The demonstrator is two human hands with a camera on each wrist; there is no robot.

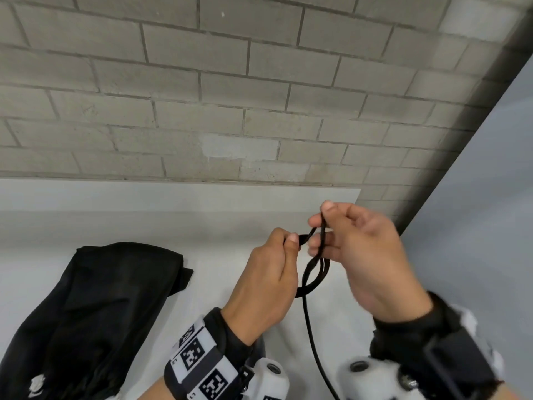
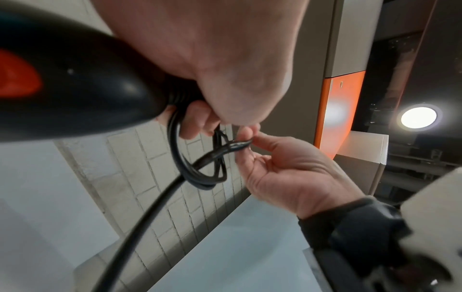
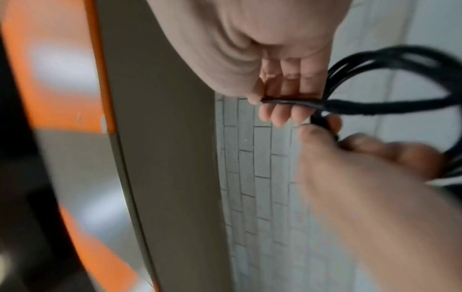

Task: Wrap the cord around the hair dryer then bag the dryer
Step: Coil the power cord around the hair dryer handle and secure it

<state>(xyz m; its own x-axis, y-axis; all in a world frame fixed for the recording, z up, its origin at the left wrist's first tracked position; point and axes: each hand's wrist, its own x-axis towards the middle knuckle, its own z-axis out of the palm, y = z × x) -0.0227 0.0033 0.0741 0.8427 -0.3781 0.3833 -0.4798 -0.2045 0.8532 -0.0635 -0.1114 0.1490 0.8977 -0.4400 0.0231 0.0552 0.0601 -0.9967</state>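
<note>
The black cord point(image 1: 312, 274) is gathered into small loops held above the white table. My left hand point(image 1: 290, 241) pinches one end of the loops between thumb and fingers. My right hand point(image 1: 320, 223) pinches the loops' other end at its fingertips. A loose length of the cord hangs down toward me. In the left wrist view the black hair dryer point(image 2: 75, 89), with an orange patch, sits close under my left hand point(image 2: 200, 118), and the cord point(image 2: 197, 173) leaves its ribbed end. In the right wrist view my fingers point(image 3: 282, 116) hold the cord point(image 3: 287, 101). In the head view the dryer is hidden.
A black fabric bag point(image 1: 101, 298) lies crumpled on the white table point(image 1: 202, 226) at the left. A grey brick wall point(image 1: 230, 96) stands behind the table. A pale panel point(image 1: 490, 197) rises at the right.
</note>
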